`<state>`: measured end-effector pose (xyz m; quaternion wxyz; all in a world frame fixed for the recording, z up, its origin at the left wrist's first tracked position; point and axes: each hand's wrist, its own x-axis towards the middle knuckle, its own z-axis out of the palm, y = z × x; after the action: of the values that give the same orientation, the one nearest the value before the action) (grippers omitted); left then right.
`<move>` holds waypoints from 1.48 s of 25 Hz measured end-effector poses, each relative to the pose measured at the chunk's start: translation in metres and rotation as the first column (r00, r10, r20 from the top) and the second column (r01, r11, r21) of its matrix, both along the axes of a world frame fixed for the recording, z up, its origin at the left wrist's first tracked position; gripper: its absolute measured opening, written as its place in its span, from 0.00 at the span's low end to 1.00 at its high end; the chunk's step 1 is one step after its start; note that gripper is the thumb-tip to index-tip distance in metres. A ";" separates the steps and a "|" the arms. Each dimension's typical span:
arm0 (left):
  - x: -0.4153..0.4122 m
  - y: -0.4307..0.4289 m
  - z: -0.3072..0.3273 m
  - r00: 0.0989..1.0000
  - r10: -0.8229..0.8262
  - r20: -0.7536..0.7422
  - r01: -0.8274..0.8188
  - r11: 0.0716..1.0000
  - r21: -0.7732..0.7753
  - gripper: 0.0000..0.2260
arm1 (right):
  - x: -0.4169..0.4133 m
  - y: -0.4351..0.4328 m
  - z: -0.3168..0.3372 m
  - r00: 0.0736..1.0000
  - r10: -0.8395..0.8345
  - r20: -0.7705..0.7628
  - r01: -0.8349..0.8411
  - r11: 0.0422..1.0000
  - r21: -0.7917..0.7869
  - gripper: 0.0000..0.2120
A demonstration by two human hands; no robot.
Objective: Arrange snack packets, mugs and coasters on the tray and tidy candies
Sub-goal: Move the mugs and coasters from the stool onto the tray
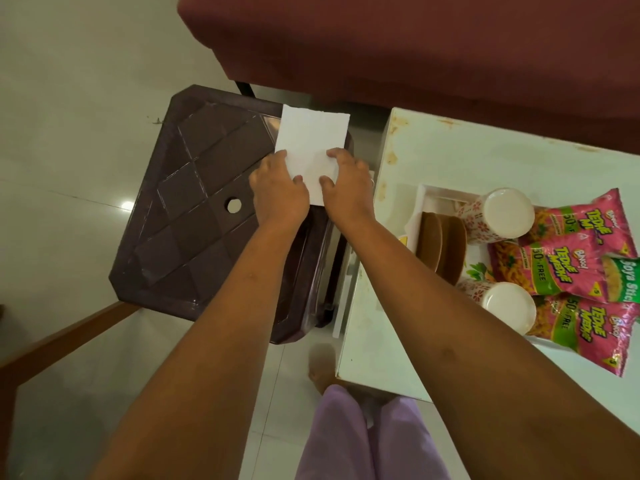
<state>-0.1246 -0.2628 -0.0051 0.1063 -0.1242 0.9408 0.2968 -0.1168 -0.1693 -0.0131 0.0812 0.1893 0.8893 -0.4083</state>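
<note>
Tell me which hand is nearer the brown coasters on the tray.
Right. The right hand holds the white paper left of the coasters; the left hand holds its other edge, farther off over the stool.

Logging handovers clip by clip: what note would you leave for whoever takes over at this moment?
Hands: left hand and right hand both pinch a white paper over the brown stool.
Things: on the tray on the white table sit a far mug, a near mug, brown coasters and snack packets.
Done: packets, mugs and coasters look arranged on the tray.
Left: tidy the candies, none in view; the paper needs a place.
</note>
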 end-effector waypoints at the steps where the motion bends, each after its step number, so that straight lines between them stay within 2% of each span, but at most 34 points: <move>1: -0.001 0.002 0.002 1.000 0.021 0.003 -0.021 1.000 0.018 0.22 | 0.000 -0.001 0.000 1.000 -0.016 -0.001 0.016 1.000 -0.003 0.20; 3: -0.002 0.004 0.004 0.997 0.079 0.023 -0.080 0.995 0.057 0.22 | -0.001 -0.002 0.001 0.999 -0.035 0.004 0.035 0.999 -0.011 0.20; 6: -0.003 0.007 0.004 0.980 0.181 0.077 -0.195 0.949 0.247 0.24 | -0.001 0.004 0.002 0.999 -0.030 0.023 0.031 0.999 -0.045 0.21; 10: 0.009 0.018 0.006 0.970 0.209 0.128 -0.244 0.877 0.414 0.26 | 0.010 0.022 0.003 0.998 -0.045 0.046 0.051 0.987 -0.152 0.23; 15: 0.035 0.044 0.009 0.955 0.222 0.198 -0.294 0.800 0.523 0.16 | 0.038 0.048 0.013 0.967 -0.245 0.070 0.255 0.940 -0.227 0.19; 20: 0.070 0.089 0.021 0.974 0.148 0.174 -0.224 0.772 0.596 0.11 | 0.090 0.093 0.029 0.934 -0.357 -0.004 0.349 0.915 -0.201 0.23; 23: 0.096 0.122 0.020 0.978 0.050 0.203 -0.161 0.796 0.583 0.12 | 0.126 0.115 0.030 0.924 -0.380 -0.036 0.368 0.914 -0.172 0.25; 27: 0.128 0.159 0.009 0.973 -0.062 0.222 -0.076 0.824 0.562 0.13 | 0.155 0.133 0.017 0.932 -0.361 -0.035 0.357 0.929 -0.094 0.23; 31: 0.145 0.173 0.001 0.967 -0.054 0.249 -0.077 0.870 0.487 0.14 | 0.167 0.146 0.006 0.960 -0.280 0.013 0.281 0.959 -0.044 0.22; 34: 0.148 0.176 -0.003 0.973 -0.050 0.223 -0.050 0.905 0.423 0.14 | 0.168 0.148 0.000 0.987 -0.148 0.056 0.142 0.986 0.090 0.20; 35: 0.147 0.177 -0.004 0.980 -0.039 0.196 -0.044 0.915 0.402 0.13 | 0.167 0.149 -0.001 0.991 -0.127 0.051 0.121 0.988 0.096 0.19; 37: 0.143 0.178 -0.004 0.992 -0.011 0.124 -0.034 0.933 0.359 0.12 | 0.161 0.148 0.000 0.983 -0.171 0.063 0.171 0.985 -0.009 0.14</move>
<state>0.0184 -0.0845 -0.0089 0.1835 -0.1261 0.8615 0.4564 0.0438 -0.0210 -0.0134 0.0745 0.2768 0.8639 -0.4141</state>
